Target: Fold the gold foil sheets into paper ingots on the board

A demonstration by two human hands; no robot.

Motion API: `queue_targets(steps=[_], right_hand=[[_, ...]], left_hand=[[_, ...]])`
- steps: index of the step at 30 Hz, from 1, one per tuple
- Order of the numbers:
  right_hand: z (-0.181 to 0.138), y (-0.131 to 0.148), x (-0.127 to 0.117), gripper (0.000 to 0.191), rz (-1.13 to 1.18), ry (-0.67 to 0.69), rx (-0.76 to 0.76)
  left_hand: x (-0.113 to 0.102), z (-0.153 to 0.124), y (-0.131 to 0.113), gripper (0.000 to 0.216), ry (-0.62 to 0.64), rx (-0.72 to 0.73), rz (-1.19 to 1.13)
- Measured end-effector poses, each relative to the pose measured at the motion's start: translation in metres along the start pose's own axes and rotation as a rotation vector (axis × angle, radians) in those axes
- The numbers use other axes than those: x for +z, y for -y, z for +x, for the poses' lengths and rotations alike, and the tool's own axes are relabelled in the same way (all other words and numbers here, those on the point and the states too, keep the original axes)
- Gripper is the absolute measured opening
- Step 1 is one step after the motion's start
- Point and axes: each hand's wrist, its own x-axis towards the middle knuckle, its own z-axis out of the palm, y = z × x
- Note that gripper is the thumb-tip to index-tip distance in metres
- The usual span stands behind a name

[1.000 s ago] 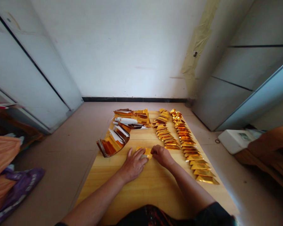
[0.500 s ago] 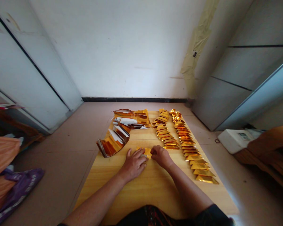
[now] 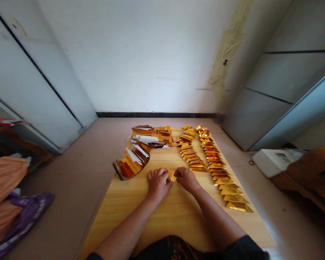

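Both my hands rest on a low wooden table, pinching one small gold foil paper between them. My left hand has its fingers curled over the paper's left part. My right hand is closed on the paper's right edge. Most of the paper is hidden under my fingers. A fanned stack of unfolded gold sheets lies just left of my hands. Two long rows of folded gold pieces run along the table's right side.
A second pile of gold sheets lies at the table's far end. A white box sits on the floor to the right, beside wooden furniture. Orange and purple bags lie on the floor at left. Walls stand close around.
My left hand's fingers have curled in from lying flat and spread on the gold paper. It has shifted slightly right. More of the paper is now covered.
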Motion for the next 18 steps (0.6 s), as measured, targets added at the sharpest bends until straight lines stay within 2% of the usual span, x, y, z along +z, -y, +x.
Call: queue_targets(steps=[4, 12, 16, 18], right_hand=[[0.001, 0.000, 0.000, 0.026, -0.002, 0.004, 0.007], [0.001, -0.001, 0.002, 0.027, -0.085, 0.001, -0.003], [-0.005, 0.006, -0.004, 0.020, -0.233, -0.037, -0.127], [-0.009, 0.009, -0.008, 0.019, -0.319, -0.029, -0.205]], left_hand=[[0.001, 0.000, 0.004, 0.005, 0.022, 0.002, -0.019], [-0.003, -0.001, 0.013, 0.019, 0.112, 0.063, -0.056], [-0.005, -0.003, 0.015, 0.032, 0.103, 0.141, -0.022], [-0.007, -0.004, 0.016, 0.031, 0.096, 0.181, 0.002]])
